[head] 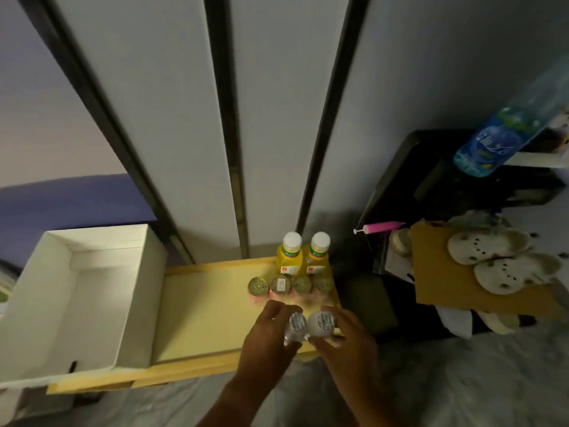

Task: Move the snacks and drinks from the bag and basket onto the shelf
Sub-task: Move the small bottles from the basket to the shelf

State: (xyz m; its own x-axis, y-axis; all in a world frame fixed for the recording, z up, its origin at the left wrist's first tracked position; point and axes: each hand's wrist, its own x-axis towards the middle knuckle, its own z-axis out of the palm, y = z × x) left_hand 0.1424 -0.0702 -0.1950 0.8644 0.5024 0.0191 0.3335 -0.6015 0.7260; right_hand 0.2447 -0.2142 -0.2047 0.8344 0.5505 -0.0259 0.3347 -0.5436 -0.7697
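A pale wooden shelf top (pixel 206 312) holds two yellow juice bottles (pixel 303 255) with white caps at its far right. A row of several small pink cups (pixel 291 286) with green lids stands in front of them. At the shelf's front right, my left hand (pixel 268 331) grips a small white-capped bottle (pixel 296 323). My right hand (pixel 341 337) grips a second one (pixel 322 322) beside it. Both bottles stand upright, close together. The bag and basket are not in view.
An open white box (pixel 101 291) sits on the shelf's left end. To the right stands a dark cabinet (pixel 431 186) with a blue water bottle (pixel 492 143) in front of it, a pink-handled tool (pixel 380 227), and white clogs (pixel 498 260) on cardboard (pixel 443 282). Grey panels rise behind.
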